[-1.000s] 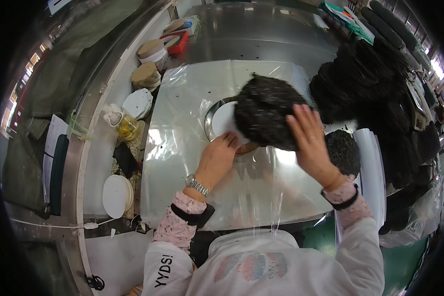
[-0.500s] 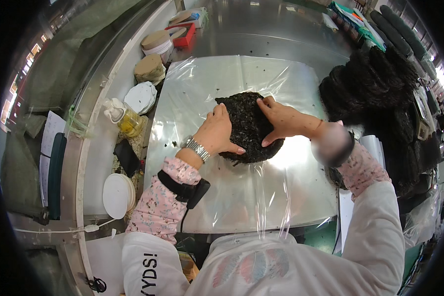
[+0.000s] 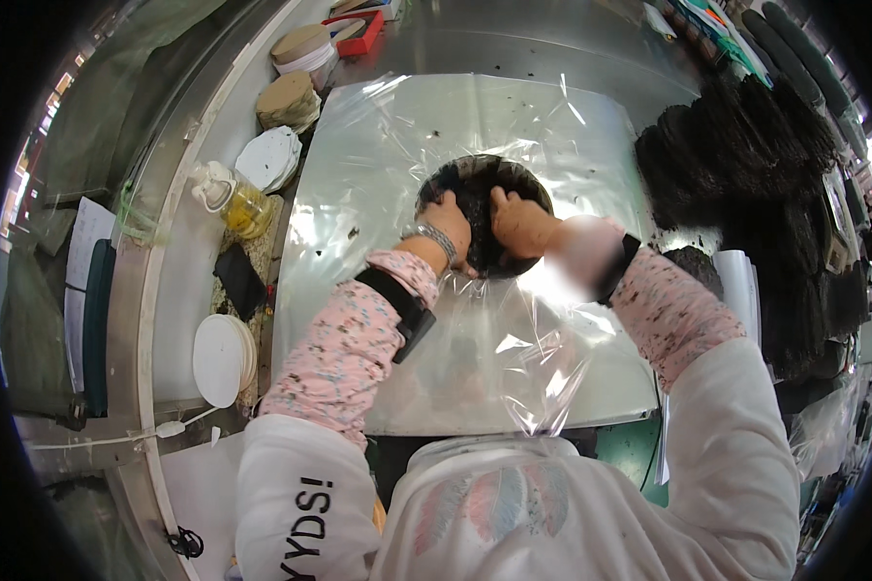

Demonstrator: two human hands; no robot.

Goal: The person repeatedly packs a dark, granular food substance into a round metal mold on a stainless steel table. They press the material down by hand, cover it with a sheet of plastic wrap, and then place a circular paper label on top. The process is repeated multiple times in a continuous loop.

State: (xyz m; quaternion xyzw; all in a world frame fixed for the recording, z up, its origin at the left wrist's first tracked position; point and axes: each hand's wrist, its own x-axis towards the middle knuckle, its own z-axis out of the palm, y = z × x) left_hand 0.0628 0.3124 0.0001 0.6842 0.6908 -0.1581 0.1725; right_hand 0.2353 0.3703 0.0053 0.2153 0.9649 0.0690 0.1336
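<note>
A black, flaky disc of dried seaweed point(image 3: 477, 221) lies down inside a round hollow with a shiny rim point(image 3: 497, 165), in the middle of the clear plastic film. My left hand point(image 3: 444, 230), a metal watch at its wrist, presses into the disc's left side with fingers bent. On the right side my right hand point(image 3: 521, 225) pushes in too, fingers curled and tips hidden in the black mass. Both hands touch the seaweed. Around them the clear film point(image 3: 378, 184) covers the pale work surface, creased near the hollow and toward my body.
Tall stacks of black seaweed discs point(image 3: 736, 145) stand at the right, beside a roll of white sheets point(image 3: 736, 290). Along the left ledge sit a yellow pump bottle point(image 3: 242, 211), white round discs point(image 3: 221, 360), a black pouch point(image 3: 239, 281) and brown round stacks point(image 3: 289, 102).
The seaweed disc lay flat on the film with my hands spread at its edges. It now sits sunk in the round hollow, and my fingers have drawn inward and bent.
</note>
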